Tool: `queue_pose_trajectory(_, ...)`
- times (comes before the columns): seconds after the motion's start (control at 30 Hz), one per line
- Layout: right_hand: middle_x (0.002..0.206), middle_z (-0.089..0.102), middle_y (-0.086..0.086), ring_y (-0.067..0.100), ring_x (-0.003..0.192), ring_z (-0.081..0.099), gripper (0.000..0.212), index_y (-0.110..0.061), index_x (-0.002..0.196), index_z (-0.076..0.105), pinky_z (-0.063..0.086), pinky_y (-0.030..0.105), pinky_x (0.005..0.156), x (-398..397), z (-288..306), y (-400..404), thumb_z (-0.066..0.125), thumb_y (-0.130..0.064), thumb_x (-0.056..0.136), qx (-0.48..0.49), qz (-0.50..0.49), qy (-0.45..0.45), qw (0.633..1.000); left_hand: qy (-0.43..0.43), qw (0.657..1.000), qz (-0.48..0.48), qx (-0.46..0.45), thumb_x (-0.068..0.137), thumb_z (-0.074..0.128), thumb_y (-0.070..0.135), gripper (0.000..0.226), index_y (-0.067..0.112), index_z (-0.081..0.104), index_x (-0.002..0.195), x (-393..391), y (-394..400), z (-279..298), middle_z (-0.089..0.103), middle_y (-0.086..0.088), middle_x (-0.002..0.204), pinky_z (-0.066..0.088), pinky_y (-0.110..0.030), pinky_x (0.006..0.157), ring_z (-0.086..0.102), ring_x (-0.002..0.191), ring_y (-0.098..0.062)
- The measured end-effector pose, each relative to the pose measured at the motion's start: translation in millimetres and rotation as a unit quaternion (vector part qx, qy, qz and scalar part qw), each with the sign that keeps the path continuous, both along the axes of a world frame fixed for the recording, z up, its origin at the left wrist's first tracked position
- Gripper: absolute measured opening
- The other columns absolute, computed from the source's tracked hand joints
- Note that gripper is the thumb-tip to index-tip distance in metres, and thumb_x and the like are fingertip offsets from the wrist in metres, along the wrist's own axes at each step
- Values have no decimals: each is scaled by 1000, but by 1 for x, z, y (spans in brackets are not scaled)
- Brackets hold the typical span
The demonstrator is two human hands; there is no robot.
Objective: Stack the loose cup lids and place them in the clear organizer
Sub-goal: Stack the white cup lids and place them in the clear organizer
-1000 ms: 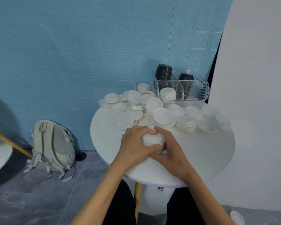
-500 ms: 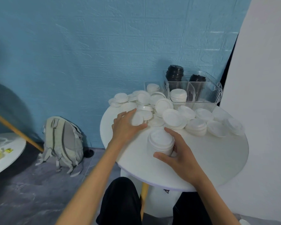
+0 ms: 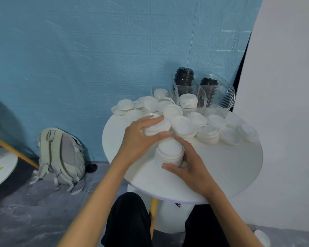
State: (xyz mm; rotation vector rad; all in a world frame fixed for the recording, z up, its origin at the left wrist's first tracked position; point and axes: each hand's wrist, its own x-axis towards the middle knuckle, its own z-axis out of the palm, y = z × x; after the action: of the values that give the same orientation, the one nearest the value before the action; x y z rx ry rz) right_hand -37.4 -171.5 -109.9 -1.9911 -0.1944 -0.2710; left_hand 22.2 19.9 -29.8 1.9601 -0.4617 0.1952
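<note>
White cup lids (image 3: 183,126) lie on a white round table (image 3: 230,168). A clear organizer (image 3: 219,102) holds black lids (image 3: 183,75) and white ones. The wall (image 3: 96,50) is blue with a brick pattern. A grey-green backpack (image 3: 61,157) sits on mottled grey floor (image 3: 25,211).

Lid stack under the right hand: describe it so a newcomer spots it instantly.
On the round white table, look at the near, bare part in front of the loose lids. The lid stack stands upright there in the right hand grip, the only tall column outside the clear organizer.
</note>
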Motion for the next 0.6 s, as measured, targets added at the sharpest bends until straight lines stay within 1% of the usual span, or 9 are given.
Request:
queue_pose_trajectory(0.07,151,47,-18,5,142,43,93,-38,152,35,38,45,118,0,1,0,85,-55,75,5,6,-4,1000,7,999,-35,18,66,87,53,54,50,71,117,-15,-8,-4,58,20,140,26,-4,108,47,127,15)
queue_pose_trajectory(0.1,150,49,-17,6,141,45,91,-37,152,35,40,46,116,1,1,0,85,-51,77,9,7,-5,1000,4,998,-41,36,67,90,50,53,51,71,116,-20,-13,-8,57,21,139,24,-3,106,46,127,13)
queue_pose_trajectory(0.2,146,53,-15,10,137,51,90,-45,150,35,44,50,112,0,1,1,86,-51,76,38,19,5,999,7,997,-46,60,70,91,45,52,54,69,116,-32,-22,-26,53,25,140,27,-11,105,41,127,6)
queue_pose_trajectory(0.27,146,53,-17,11,136,53,100,-57,149,26,45,49,113,0,1,1,87,-58,69,59,17,23,998,18,998,-42,49,69,91,47,52,55,69,115,-32,-22,-33,52,26,141,28,-12,107,39,130,4)
queue_pose_trajectory(0.3,147,52,-16,10,136,53,106,-57,151,21,45,48,113,0,0,1,86,-62,67,60,11,28,998,23,998,-38,46,68,91,48,53,55,70,116,-31,-23,-36,51,27,141,29,-15,110,39,132,4)
queue_pose_trajectory(0.37,150,50,-11,11,137,52,109,-54,154,17,44,46,114,0,0,0,84,-63,69,43,9,25,999,29,998,-37,46,66,90,54,54,56,70,116,-28,-24,-38,51,27,141,30,-27,117,38,134,3)
queue_pose_trajectory(0.43,152,48,-10,11,139,49,103,-53,153,20,43,47,115,-1,1,-1,84,-56,73,26,9,19,999,27,998,-38,47,60,83,67,57,62,68,114,-28,-27,-39,52,27,142,30,-36,120,38,136,2)
queue_pose_trajectory(0.5,154,44,-15,7,141,45,97,-47,154,26,43,46,115,-1,0,-1,82,-52,75,16,9,12,1000,25,998,-34,47,56,74,75,54,71,64,109,-28,-29,-41,52,27,144,29,-40,121,38,137,3)
queue_pose_trajectory(0.6,151,45,-20,5,139,47,95,-39,153,32,46,45,112,-2,-1,-1,81,-55,74,13,6,14,1000,23,999,-31,37,56,73,75,56,74,60,110,-30,-29,-46,52,26,144,30,-41,121,38,137,5)
